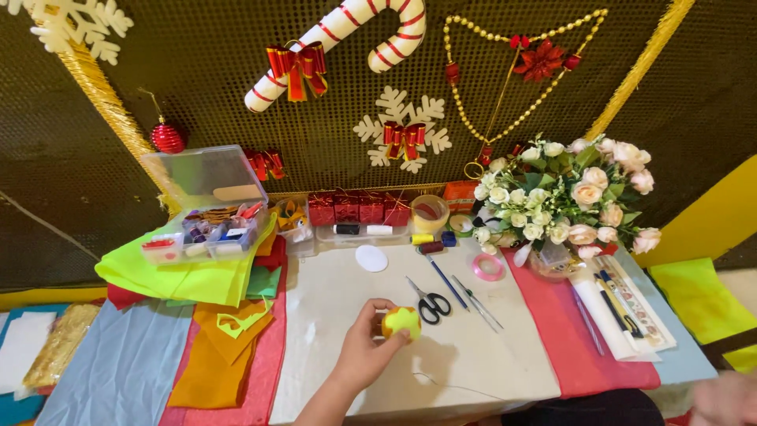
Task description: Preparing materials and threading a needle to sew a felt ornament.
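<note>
Plastic box point(206, 207): clear, lid raised, on the lime felt at the back left, filled with small sewing bits (too small to tell apart).
Gift boxes point(359, 208): a row of shiny red ones against the wall, behind the white table.
Flat tray point(363, 233): clear, just before the gift boxes.
Labels, signs, screens: none seen.

Left hand point(364, 351) grips a yellow-and-orange felt ball point(401, 323) above the counter point(331, 308), black-handled scissors point(430, 304) just beside it; right hand point(724, 398) blurred at frame edge.
</note>
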